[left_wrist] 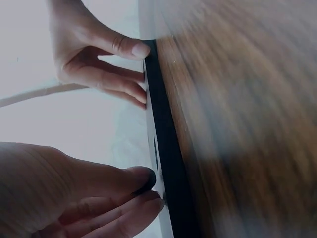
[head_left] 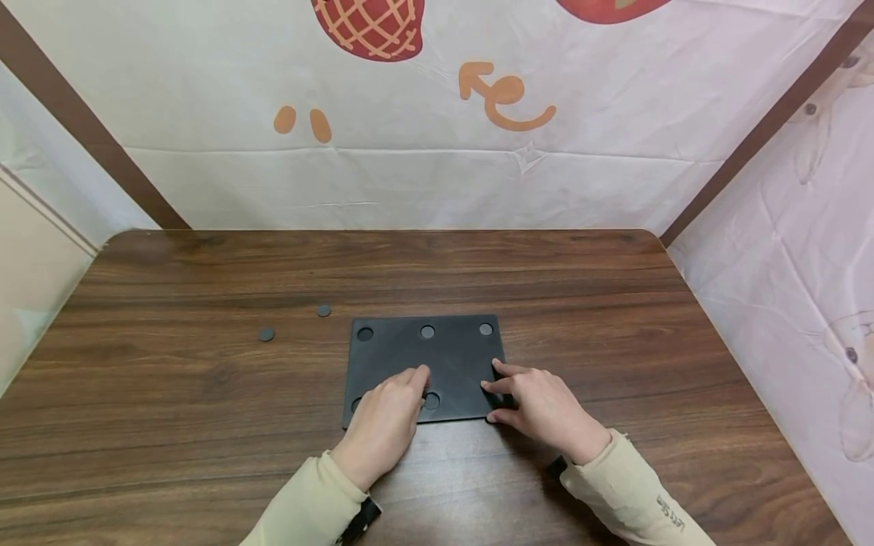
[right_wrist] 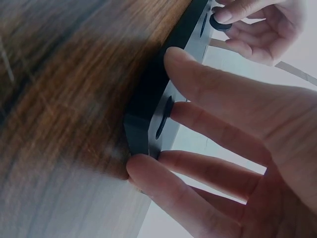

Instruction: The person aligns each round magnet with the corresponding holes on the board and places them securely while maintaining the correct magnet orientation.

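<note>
A flat black board (head_left: 396,353) with round recesses lies on the wooden table. Over its near left part is my left hand (head_left: 385,417), pinching a small black disc (right_wrist: 220,24) between thumb and fingers just above the surface. My right hand (head_left: 539,402) touches the near right corner, thumb against the front edge and fingers spread over the top and right side. One right finger meets a near-corner recess (right_wrist: 165,116). The far middle recess (head_left: 427,331) and far right recess (head_left: 485,329) look lighter grey than the far left recess (head_left: 365,334).
Two loose dark discs lie left of the board, a nearer disc (head_left: 266,334) and a farther disc (head_left: 324,311). The brown wooden table (head_left: 580,296) ends at a white printed cloth (head_left: 423,186) behind.
</note>
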Demonstrator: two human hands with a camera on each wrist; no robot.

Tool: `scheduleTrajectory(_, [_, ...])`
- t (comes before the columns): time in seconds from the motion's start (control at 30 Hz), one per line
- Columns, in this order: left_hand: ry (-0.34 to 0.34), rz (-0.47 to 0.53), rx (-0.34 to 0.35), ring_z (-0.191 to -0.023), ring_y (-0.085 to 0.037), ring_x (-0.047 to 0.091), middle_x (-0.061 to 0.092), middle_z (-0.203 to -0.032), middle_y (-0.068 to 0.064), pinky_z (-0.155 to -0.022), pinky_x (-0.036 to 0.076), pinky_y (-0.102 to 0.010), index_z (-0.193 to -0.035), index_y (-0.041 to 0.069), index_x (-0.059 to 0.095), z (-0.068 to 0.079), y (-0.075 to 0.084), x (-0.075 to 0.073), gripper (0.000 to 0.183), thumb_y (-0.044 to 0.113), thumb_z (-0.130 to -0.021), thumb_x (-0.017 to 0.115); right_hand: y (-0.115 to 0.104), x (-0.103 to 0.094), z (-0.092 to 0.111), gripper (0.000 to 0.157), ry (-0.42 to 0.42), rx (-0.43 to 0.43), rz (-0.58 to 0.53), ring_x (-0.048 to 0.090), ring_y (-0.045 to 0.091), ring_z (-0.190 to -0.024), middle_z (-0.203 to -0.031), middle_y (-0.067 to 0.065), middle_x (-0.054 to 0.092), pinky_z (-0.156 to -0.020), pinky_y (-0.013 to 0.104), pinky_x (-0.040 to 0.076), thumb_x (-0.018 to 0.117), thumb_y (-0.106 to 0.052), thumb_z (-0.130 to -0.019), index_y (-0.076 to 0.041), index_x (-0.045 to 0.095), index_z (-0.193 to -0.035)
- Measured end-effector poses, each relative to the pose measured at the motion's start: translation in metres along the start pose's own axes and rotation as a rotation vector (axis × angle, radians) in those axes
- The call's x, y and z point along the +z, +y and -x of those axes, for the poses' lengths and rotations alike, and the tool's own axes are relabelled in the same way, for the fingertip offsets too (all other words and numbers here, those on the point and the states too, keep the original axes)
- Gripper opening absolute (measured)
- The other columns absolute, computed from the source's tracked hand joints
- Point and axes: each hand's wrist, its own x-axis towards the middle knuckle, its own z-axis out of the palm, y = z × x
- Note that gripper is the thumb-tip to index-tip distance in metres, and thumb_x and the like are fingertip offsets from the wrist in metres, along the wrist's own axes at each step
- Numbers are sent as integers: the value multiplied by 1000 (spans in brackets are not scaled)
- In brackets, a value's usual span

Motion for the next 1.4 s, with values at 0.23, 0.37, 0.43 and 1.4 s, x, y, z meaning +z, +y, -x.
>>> scheduleTrajectory(0.23, [-9,-4,9,-73,-14,59,62,-77,1,-53,48,-26,-84,10,61,-2,4,4,14,2,-83,71,1,1,0,40,2,5,-6,37,2,-39,-131,20,58,-44,20,32,80,-26,-77,-11,73,-113])
scheduleTrajectory(0.37, [-28,13,12,-74,-14,57,62,-78,1,-55,48,-25,-84,10,62,-2,6,5,13,-2,-85,67,1,1,0,40,2,4,-13,38,2,-40,-131,20,58,-44,20,32,80,-25,-77,-10,73,-113])
scheduleTrajectory(0.43, [-35,22,14,-75,-14,57,62,-79,0,-56,49,-25,-85,9,63,-2,6,6,16,-6,-85,65,2,1,0,40,2,3,-16,38,2,-40,-131,20,58,-44,20,32,80,-25,-77,-10,73,-113])
scheduleTrajectory(1.4, [-53,-39,48,-79,-17,57,59,-84,-5,-58,52,-25,-88,2,72,-4,9,6,13,-8,-83,66,2,1,0,40,-1,3,-6,33,0,-38,-132,19,57,-40,20,26,80,-26,-77,-11,73,-113])
